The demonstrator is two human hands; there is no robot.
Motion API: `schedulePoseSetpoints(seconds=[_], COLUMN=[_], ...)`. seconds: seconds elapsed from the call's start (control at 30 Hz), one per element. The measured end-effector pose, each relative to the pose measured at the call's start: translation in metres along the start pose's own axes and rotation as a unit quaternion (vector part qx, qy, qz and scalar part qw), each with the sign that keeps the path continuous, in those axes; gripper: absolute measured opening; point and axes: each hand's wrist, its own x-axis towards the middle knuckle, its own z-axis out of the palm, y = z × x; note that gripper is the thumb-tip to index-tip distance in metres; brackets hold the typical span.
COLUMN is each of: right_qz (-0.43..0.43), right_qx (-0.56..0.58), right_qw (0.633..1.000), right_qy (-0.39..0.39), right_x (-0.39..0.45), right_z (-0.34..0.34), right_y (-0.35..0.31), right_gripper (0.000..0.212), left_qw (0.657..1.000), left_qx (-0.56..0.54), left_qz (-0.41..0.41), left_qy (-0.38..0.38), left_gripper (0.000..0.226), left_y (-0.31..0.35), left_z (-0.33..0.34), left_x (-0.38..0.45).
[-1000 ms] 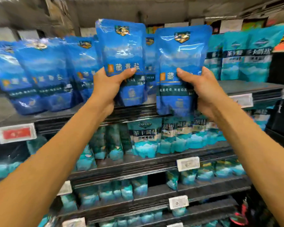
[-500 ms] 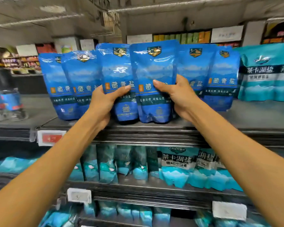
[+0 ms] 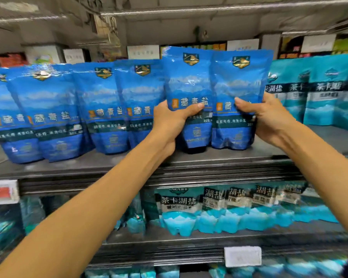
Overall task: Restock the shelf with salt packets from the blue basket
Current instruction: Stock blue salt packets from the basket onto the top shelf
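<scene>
blue packets: 藏青盐; teal packets: 茶卡湖盐

Centre frame, the left hand grips one glossy blue plastic salt pouch and the right hand grips another, side by side and upright on the dark metal top shelf. More blue pouches stand at left, teal pouches at right.

The blue salt packets are glossy plastic film with bright reflections. The shelf looks like dark matt metal. Its price tag seems white paper.
</scene>
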Motion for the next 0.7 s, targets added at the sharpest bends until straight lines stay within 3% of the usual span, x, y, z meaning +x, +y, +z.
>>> schedulePoseSetpoints(seconds=[0.13,0.23,0.33,0.47,0.7], right_qz=[0.003,0.014,0.047,0.053,0.057], right_qx=[-0.013,-0.127,-0.217,-0.184,-0.168], right_qw=[1.0,0.991,0.972,0.98,0.983], right_qy=[0.013,-0.04,-0.077,-0.057,-0.055], right_x=[0.003,0.002,-0.004,-0.003,-0.005], right_z=[-0.03,-0.042,-0.051,-0.058,-0.074], right_y=[-0.002,-0.003,-0.004,-0.003,-0.006], right_gripper=[0.031,0.027,0.028,0.032,0.038], left_qw=[0.999,0.992,0.959,0.904,0.896], left_qx=[0.039,0.125,0.278,0.422,0.429], left_qz=[-0.025,-0.02,0.014,0.05,0.087], left_qy=[-0.015,-0.024,-0.053,-0.05,-0.074], left_gripper=[0.036,0.042,0.05,0.055,0.063], left_y=[-0.01,-0.011,-0.004,0.004,-0.004], left_z=[0.027,0.022,0.004,0.005,0.048], left_x=[0.006,0.008,0.006,0.0,0.007])
